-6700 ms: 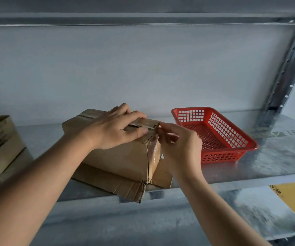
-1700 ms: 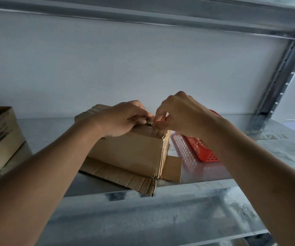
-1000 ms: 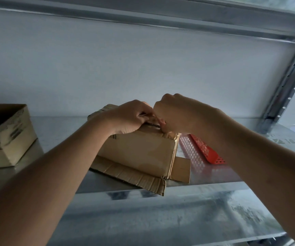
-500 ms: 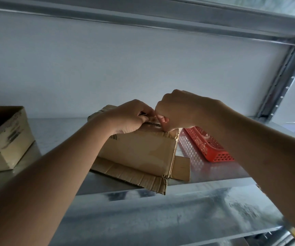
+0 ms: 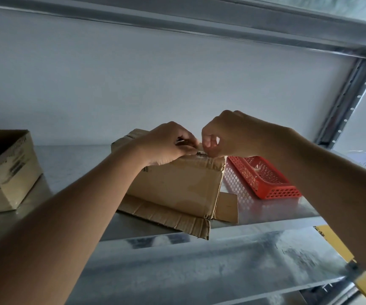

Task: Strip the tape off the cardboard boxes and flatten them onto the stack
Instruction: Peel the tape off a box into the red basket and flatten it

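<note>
Head view shows a cardboard box point(image 5: 177, 183) sitting on a metal shelf point(image 5: 265, 212), its bottom flaps splayed flat beneath it. Left hand point(image 5: 166, 144) presses down on the box's top edge, fingers curled over it. Right hand point(image 5: 226, 135) pinches what looks like a strip of tape point(image 5: 200, 148) at that edge. A red basket point(image 5: 265, 179) lies just right of it; an open box point(image 5: 8, 168) stands well left.

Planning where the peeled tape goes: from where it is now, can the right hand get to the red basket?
Probably yes. The right hand is at the top edge of the cardboard box, and the red basket lies open-topped just below and right of it on the shelf, with nothing between them.
</note>
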Motion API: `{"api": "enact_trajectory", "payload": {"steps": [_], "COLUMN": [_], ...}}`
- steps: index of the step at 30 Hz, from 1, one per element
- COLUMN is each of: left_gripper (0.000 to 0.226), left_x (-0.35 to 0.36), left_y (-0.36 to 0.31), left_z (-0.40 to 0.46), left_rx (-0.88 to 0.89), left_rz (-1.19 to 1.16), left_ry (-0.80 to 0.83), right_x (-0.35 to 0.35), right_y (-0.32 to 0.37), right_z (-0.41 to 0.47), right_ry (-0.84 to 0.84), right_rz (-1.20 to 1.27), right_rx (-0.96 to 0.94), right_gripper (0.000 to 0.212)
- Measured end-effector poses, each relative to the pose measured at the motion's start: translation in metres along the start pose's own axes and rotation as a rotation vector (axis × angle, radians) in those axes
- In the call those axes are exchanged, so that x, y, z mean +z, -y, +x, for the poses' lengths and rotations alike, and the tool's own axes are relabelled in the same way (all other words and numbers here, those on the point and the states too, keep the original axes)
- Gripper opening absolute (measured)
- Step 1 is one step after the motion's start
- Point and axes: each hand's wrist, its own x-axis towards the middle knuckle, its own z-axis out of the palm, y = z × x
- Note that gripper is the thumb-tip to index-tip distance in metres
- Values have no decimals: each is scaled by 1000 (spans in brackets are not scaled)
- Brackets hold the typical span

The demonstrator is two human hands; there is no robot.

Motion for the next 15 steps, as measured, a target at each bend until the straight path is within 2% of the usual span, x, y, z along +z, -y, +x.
{"api": "enact_trajectory", "payload": {"steps": [3,6,12,15], "left_gripper": [24,23,21,21], "left_x": [1,1,2,3], "left_y": [1,2,3,3], "left_z": [2,2,3,3], "left_rx": [14,14,18,27], "left_rz": [11,18,27,25], "left_ry": [-1,3,-4,-18], "right_x": [2,2,3,6], "right_y": [-11,-11,-9,-8], "right_z": [-5,-7,-9,-8], "right_ry": [-17,4,-8,-35], "right_rz": [205,289,320,304], "right_rx": [55,89,54,76], "right_gripper": [9,22,7,7]}}
